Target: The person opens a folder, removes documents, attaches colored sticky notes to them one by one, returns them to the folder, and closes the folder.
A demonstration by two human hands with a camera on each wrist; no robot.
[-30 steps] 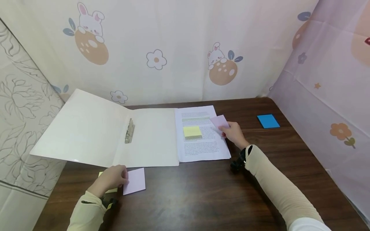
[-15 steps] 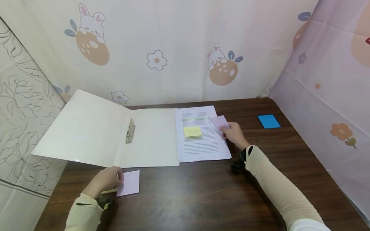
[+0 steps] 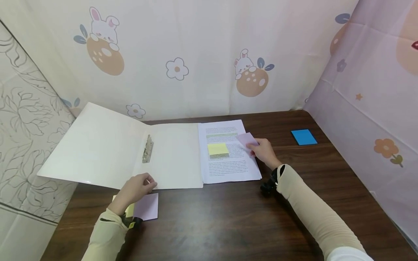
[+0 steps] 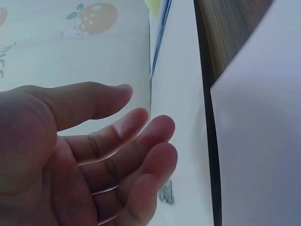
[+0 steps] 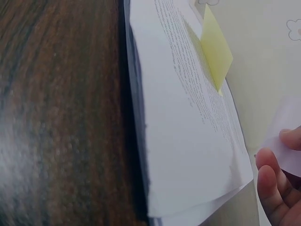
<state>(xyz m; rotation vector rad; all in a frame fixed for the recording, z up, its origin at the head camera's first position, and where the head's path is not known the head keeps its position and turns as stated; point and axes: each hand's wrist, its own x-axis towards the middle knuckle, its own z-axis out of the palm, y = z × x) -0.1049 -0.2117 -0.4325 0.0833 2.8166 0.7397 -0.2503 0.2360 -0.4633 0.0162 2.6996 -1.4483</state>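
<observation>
My right hand (image 3: 266,153) pinches a light purple sticky note (image 3: 245,139) between thumb and fingers, over the right edge of a stack of printed pages (image 3: 232,170). A yellow sticky note (image 3: 217,148) stands partly lifted from the top page, as the right wrist view also shows. Near the front edge of an open white binder (image 3: 173,156), my left hand (image 3: 137,188) hovers with nothing in it, its fingers loosely bent in the left wrist view. Just below that hand, a purple sticky note pad (image 3: 148,207) lies on the table, beside a partly hidden yellow pad (image 3: 130,211).
A blue sticky note pad (image 3: 304,137) lies at the right on the dark wooden table (image 3: 209,224). The binder has a metal clip (image 3: 147,149), and its cover (image 3: 94,148) tilts up at the left. Printed curtains (image 3: 202,72) hang behind the table.
My left hand has let go of the purple pad, after shifting it left, and has moved up and right to the binder's edge. My right hand stays nearly still with its note.
</observation>
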